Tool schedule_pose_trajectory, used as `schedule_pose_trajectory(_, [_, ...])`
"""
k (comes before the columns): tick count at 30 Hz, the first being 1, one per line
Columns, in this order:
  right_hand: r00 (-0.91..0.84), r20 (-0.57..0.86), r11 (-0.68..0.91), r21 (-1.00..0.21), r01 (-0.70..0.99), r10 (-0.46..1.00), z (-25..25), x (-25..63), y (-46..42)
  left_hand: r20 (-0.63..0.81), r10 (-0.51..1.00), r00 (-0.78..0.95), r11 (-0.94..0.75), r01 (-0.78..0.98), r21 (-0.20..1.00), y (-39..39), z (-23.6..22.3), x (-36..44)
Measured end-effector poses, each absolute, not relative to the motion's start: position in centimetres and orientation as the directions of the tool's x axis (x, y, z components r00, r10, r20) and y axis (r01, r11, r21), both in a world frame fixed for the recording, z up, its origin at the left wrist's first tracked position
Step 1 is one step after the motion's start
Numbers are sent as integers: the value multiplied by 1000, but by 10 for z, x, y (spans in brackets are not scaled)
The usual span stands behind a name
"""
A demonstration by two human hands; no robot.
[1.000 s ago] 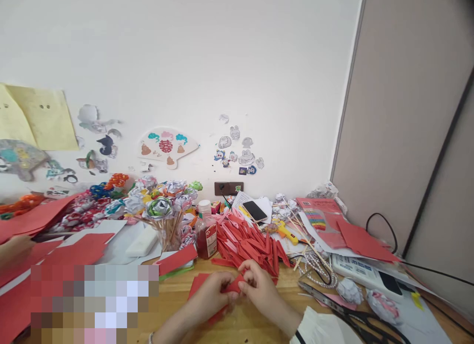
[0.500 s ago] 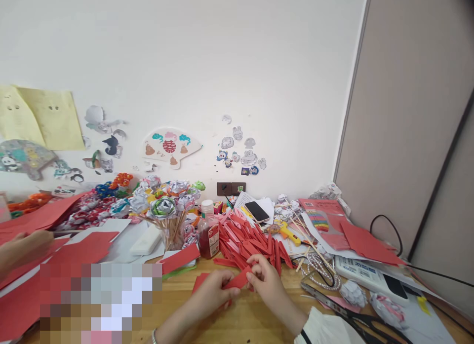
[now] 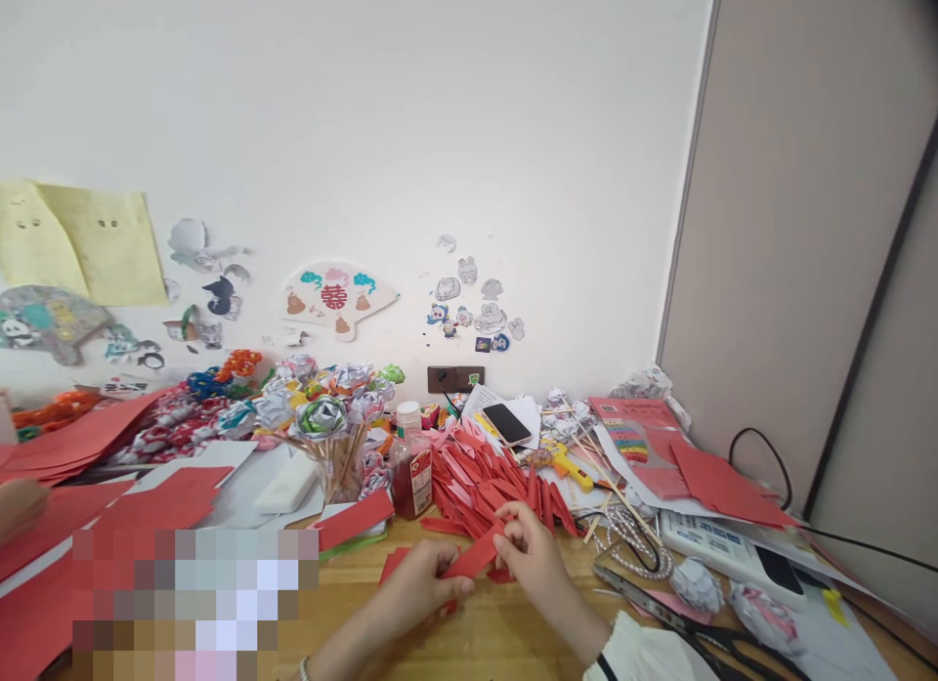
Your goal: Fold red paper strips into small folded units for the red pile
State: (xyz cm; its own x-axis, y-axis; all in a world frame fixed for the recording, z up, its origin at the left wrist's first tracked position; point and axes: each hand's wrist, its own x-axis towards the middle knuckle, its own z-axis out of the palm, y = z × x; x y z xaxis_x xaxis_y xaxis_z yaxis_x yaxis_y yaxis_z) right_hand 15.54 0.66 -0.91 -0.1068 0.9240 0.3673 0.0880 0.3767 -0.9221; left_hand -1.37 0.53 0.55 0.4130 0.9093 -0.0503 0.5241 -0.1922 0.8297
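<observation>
Between my hands, just above the wooden table (image 3: 352, 613), is a narrow strip of red paper (image 3: 475, 556). My left hand (image 3: 421, 583) grips its left end between thumb and fingers. At the other end, my right hand (image 3: 529, 554) pinches the strip with thumb and forefinger. More red paper (image 3: 394, 562) shows beside and behind my left hand, partly hidden by it. Right behind my hands lies a heap of folded red paper pieces (image 3: 484, 476), some of them pink.
A jar of red liquid (image 3: 411, 476) and a cup of sticks with paper flowers (image 3: 338, 461) stand left of the heap. Scissors (image 3: 674, 613), a yellow glue gun (image 3: 570, 466) and a phone (image 3: 507, 423) lie rightward. Another person's hand (image 3: 21, 510) is over red sheets (image 3: 153, 505) at left.
My hands have moved slightly apart, and more of the red strip shows between them. The other person's hand has drawn back toward the left edge. The view has shifted a little.
</observation>
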Motion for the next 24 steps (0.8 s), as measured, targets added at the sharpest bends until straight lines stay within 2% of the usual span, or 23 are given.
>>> schedule_pose_trajectory(4, [-163,298,312,-947,70,941,-14,158,13,37,918,394,-266,546,794,4,10,-13])
schedule_pose_trajectory(7, [-171,263,279,-957,78,949,-14,159,14,8,925,380,-226,533,815,7,12,-13])
schedule_pose_trajectory(12, [-110,303,313,-946,86,947,-7,159,11,-82,935,346,-84,438,895,14,8,-15])
schedule_pose_trajectory(17, [-43,310,312,-949,43,950,-9,161,13,-7,937,350,-113,321,940,18,9,-15])
schedule_pose_trajectory(21, [-56,302,304,-952,25,952,-11,162,15,71,960,273,-145,264,953,21,13,-15])
schedule_pose_trajectory(24, [15,352,351,-935,43,936,-9,162,13,7,963,268,-82,269,960,19,17,-17])
